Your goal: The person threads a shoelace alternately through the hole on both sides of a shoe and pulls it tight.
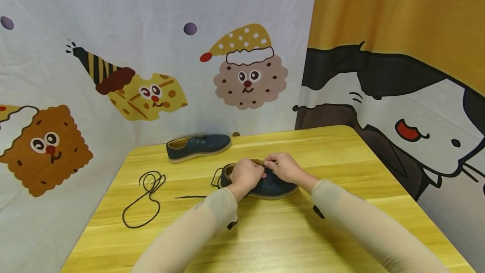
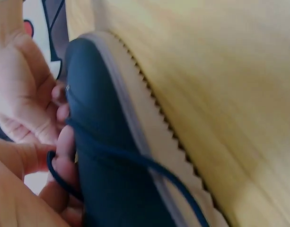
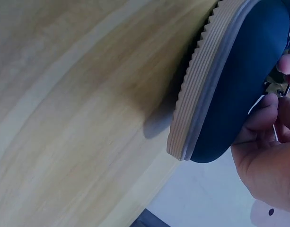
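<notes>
Both my hands are on the near dark-blue shoe (image 1: 278,186), mid-table, sole down, toe to the right in the head view. Left hand (image 1: 246,174) is over the shoe's opening, fingers curled — thumb and finger pinch a short strand of dark lace (image 2: 64,184) just beside the upper. Right hand (image 1: 285,167) is just ahead of it on the far side, thumb and fingers bent in at the eyelet edge; can't tell whether they grip lace or upper.

One length of lace crosses the shoe's near side and drops over the pale ridged sole (image 2: 149,116). More lace loops by the heel, with an end lying on the table (image 1: 280,239).

Second blue shoe (image 1: 212,144) sits behind, toe right too, eyelets showing. A loose black lace (image 1: 132,227) lies looped at left — well apart from my hands.
</notes>
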### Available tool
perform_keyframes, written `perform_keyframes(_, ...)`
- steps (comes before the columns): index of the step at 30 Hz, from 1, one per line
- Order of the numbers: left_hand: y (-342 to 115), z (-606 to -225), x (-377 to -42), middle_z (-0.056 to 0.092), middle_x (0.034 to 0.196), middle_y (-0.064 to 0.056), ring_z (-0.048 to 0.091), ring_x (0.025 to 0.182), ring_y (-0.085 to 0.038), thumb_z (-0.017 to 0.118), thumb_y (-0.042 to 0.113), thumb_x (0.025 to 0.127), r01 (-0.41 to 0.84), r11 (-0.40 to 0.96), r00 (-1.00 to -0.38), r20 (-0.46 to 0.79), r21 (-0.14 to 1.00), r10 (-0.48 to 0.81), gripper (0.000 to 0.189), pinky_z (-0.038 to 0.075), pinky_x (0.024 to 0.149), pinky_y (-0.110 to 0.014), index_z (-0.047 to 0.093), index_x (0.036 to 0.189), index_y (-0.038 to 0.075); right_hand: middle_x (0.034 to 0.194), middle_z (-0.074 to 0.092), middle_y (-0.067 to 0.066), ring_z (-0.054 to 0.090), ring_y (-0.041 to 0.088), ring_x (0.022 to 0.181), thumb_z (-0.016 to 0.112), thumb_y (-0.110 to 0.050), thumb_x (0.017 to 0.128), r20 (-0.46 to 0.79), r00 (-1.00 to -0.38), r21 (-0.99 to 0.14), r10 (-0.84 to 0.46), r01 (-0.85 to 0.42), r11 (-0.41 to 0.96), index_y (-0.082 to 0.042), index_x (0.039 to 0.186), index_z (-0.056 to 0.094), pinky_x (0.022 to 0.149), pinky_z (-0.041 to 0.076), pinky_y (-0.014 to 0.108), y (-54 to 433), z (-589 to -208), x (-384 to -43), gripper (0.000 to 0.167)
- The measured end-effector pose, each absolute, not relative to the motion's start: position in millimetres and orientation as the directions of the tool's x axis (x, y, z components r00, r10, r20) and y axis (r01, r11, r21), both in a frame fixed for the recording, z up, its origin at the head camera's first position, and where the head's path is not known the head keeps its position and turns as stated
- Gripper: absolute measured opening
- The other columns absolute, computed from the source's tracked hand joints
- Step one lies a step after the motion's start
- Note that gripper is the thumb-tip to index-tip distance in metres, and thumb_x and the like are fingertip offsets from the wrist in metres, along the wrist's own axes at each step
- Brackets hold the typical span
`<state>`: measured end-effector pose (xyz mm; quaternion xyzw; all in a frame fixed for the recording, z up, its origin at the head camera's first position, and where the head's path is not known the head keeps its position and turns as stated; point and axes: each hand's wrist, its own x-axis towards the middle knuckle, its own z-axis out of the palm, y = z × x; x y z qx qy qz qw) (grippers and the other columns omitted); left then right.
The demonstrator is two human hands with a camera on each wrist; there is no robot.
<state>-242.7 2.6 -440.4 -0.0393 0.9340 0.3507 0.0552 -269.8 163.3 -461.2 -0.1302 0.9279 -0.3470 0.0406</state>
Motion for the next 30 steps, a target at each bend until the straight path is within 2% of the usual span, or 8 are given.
perform_keyframes(4, 7.0, -442.5, -240.0, 0.067, 0.057, 0.017, 0.058, 0.058, -0.009, 0.063, 0.036, 0.091, -0.122, 0.746, -0.991, -0.122, 0.655, -0.055, 0.031, 0.039, 0.061, -0.029, 0.075, 0.064, 0.029, 0.105, 0.072, 0.001, 0.063, 0.012, 0.081, 0.058, -0.027, 0.101, 0.052, -0.964, -0.647, -0.26, -0.23, 0.727, -0.02, 0.106, 0.072, 0.069, 0.051, 0.028, 162.9, -463.7, -267.7, 0.017)
perform_keyframes(9, 9.9, -446.1, -238.0, 0.066, 0.056, 0.016, 0.058, 0.056, -0.01, 0.062, 0.037, 0.093, -0.125, 0.743, -0.991, -0.122, 0.657, -0.059, 0.034, 0.039, 0.059, -0.029, 0.074, 0.062, 0.028, 0.105, 0.073, -0.001, 0.064, 0.011, 0.084, 0.06, -0.027, 0.1, 0.091, -0.962, -0.628, -0.258, -0.256, 0.735, -0.022, 0.105, 0.072, 0.071, 0.051, 0.028, 162.7, -468.5, -265.6, 0.014)
perform_keyframes(18, 12.9, -451.9, -237.3, 0.064, 0.055, 0.016, 0.056, 0.055, -0.008, 0.058, 0.036, 0.094, -0.111, 0.76, -0.994, -0.07, 0.641, -0.087, 0.036, 0.04, 0.055, -0.027, 0.073, 0.062, 0.029, 0.09, 0.067, 0.0, 0.056, 0.013, 0.07, 0.054, -0.027, 0.103, 0.056, -0.964, -0.643, -0.259, -0.233, 0.73, -0.019, 0.106, 0.068, 0.065, 0.046, 0.029, 163.1, -467.6, -264.4, 0.017)
perform_keyframes(21, 12.8, -450.8, -236.6, 0.065, 0.056, 0.016, 0.057, 0.055, -0.008, 0.058, 0.035, 0.095, -0.102, 0.77, -0.995, -0.061, 0.63, -0.082, 0.037, 0.04, 0.054, -0.027, 0.073, 0.062, 0.028, 0.094, 0.068, 0.001, 0.055, 0.014, 0.073, 0.052, -0.028, 0.103, 0.036, -0.962, -0.637, -0.27, -0.23, 0.736, -0.019, 0.108, 0.067, 0.066, 0.046, 0.03, 163.3, -466.4, -265.5, 0.018)
perform_keyframes(30, 10.3, -447.0, -236.6, 0.072, 0.068, 0.016, 0.062, 0.061, -0.008, 0.058, 0.035, 0.099, -0.101, 0.793, -0.995, -0.077, 0.601, -0.068, 0.035, 0.041, 0.053, -0.026, 0.074, 0.068, 0.032, 0.11, 0.068, 0.007, 0.064, 0.013, 0.078, 0.051, -0.027, 0.104, -0.027, -0.963, -0.658, -0.269, -0.186, 0.73, -0.017, 0.114, 0.065, 0.072, 0.055, 0.03, 162.1, -461.9, -270.0, 0.02)
